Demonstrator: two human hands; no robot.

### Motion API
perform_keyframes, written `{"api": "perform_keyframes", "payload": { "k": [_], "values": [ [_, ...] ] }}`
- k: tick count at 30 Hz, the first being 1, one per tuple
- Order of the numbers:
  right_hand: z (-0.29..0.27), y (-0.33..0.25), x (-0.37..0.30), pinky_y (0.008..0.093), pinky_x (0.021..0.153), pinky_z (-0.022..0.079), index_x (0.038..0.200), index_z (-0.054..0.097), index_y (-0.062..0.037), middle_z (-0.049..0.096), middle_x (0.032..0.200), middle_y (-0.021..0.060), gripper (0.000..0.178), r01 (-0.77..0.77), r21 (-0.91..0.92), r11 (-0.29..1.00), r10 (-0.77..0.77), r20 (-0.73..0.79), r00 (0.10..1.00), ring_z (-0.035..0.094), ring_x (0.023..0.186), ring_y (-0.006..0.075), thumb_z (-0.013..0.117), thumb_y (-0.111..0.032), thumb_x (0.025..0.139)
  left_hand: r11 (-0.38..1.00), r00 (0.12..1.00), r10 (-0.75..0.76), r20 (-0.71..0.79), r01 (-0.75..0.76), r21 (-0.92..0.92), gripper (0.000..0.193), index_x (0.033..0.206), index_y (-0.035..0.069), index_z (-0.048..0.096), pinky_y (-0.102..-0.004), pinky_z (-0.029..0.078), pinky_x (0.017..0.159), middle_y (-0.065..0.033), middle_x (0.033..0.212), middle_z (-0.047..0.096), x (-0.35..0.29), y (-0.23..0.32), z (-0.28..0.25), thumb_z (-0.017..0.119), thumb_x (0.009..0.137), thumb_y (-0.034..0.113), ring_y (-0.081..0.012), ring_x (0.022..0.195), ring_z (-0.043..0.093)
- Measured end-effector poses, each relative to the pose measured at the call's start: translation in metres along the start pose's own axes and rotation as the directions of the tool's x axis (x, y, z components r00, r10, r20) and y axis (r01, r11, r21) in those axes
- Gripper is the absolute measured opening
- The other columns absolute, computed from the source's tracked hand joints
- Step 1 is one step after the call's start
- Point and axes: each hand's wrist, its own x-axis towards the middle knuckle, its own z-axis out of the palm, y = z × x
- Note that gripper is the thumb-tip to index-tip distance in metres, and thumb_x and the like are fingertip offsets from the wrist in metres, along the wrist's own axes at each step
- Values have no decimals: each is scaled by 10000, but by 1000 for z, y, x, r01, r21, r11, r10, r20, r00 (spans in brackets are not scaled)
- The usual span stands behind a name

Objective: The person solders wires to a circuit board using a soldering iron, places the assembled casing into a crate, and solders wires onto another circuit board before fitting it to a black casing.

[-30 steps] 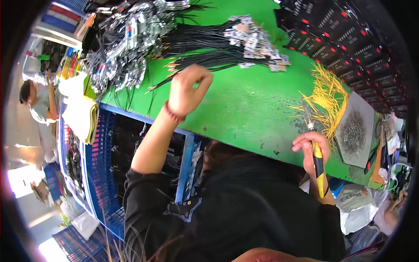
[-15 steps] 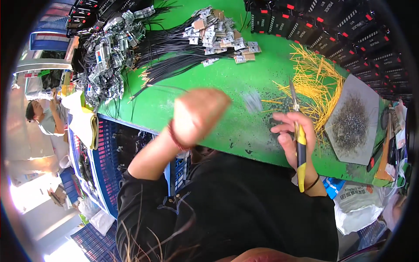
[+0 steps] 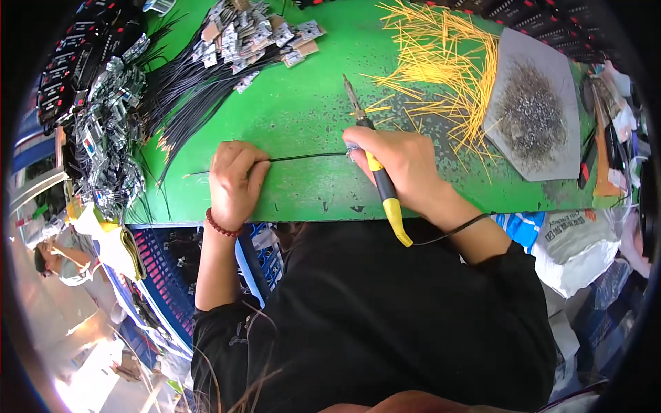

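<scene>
A thin black cable (image 3: 310,157) runs sideways above the near part of the green table. My left hand (image 3: 236,177) is closed on it near its left end, and a bare tip pokes out past the fingers. My right hand (image 3: 406,162) grips a yellow-and-black soldering iron (image 3: 390,196), its metal tip tilted up and away from me. The cable's other end meets the right thumb and fingers, where a small greyish piece (image 3: 352,148) shows, partly hidden. Beyond my left hand lies a bundle of similar black cables (image 3: 186,93) with small boards (image 3: 237,38) at their far ends.
Thin yellow sticks (image 3: 441,62) lie scattered beyond my right hand. To their right is a grey plate (image 3: 506,58) covered with dark crumbs. Tangled silvery parts with wires (image 3: 103,131) heap at the left table edge. Black boxes (image 3: 72,58) line the far left. Another person (image 3: 69,261) is at the left.
My left hand has come down and left, and now holds the black cable stretched toward the right hand. The soldering iron has shifted left with my right hand; the view has turned too.
</scene>
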Motion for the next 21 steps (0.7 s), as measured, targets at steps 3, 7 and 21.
{"api": "perform_keyframes", "payload": {
  "k": [3,7,21],
  "values": [
    [-12,6,-4,314,466,440,1034,616,-152,604,670,29,235,63,-4,998,-63,-166,984,597,543,211,674,-97,813,993,994,-107,-33,105,-63,172,774,42,632,-395,461,748,-93,793,614,9,14,3,737,645,-1,-304,793,591],
    [-59,14,-24,217,468,396,1179,551,15,546,639,-4,302,-17,653,757,297,-321,899,516,545,64,580,-164,938,982,997,71,32,-64,-176,170,765,52,625,-393,470,722,-96,792,611,37,48,21,746,648,24,-296,792,601],
    [-150,63,-132,184,550,346,1182,543,101,529,789,39,473,-40,459,888,403,-734,547,455,628,73,535,-281,903,753,726,651,221,-582,-307,131,722,69,567,-374,445,672,-64,821,560,134,153,139,680,699,130,-236,784,583]
  ]
}}
